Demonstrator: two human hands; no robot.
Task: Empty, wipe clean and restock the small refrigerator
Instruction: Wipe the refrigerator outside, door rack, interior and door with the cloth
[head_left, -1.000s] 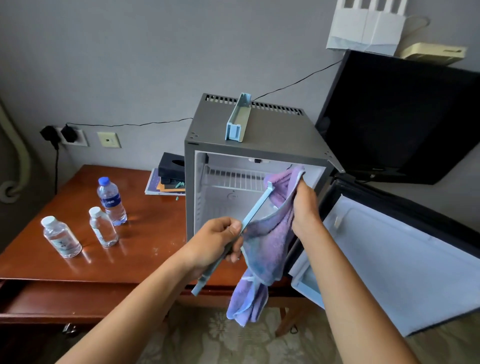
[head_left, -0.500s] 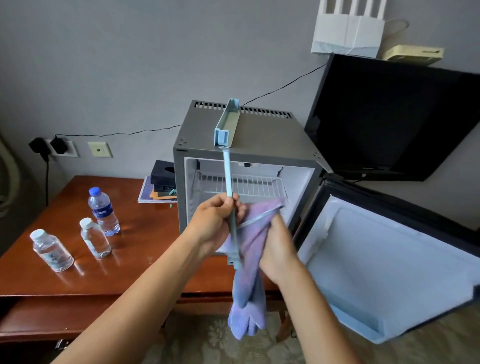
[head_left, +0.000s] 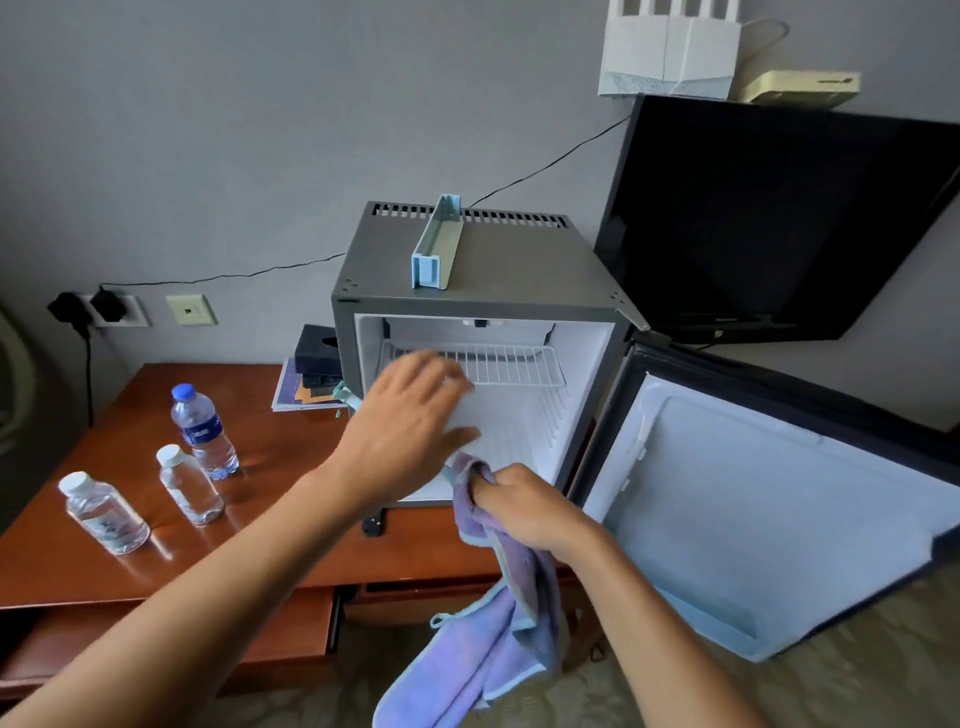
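Place: likely a hotel or guest room.
Furniture: wooden desk (head_left: 130, 566) against a grey wall; patterned carpet (head_left: 857, 665).
Appliances: mini fridge (head_left: 483, 270) on the desk; wall-mounted television (head_left: 779, 218).
Fittings: Wi-Fi router (head_left: 670, 57); wall sockets (head_left: 111, 310).
Supplies: small water bottles (head_left: 189, 491).

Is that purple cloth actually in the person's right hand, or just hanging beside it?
Touching. The head view shows the right hand with fingers curled round the bunched top of the purple cloth, which hangs below it.
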